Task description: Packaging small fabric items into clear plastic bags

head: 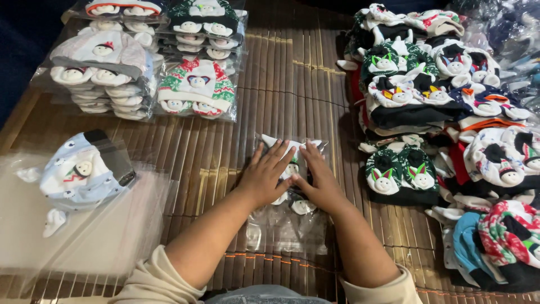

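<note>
Both hands press flat on a clear plastic bag (287, 225) that holds a small knitted hat set with snowman faces, lying on the bamboo mat (292, 84). My left hand (263, 175) covers the bag's left half, fingers spread. My right hand (319, 180) lies on the right half, fingers together and pointing away from me. The white tips of the hat (274, 141) show past my fingertips.
Stacks of bagged hat sets (152, 62) stand at the far left. A heap of loose hats and mittens (450, 112) fills the right side. At the near left, a pale blue hat (79, 174) rests on a pile of empty clear bags (84, 231).
</note>
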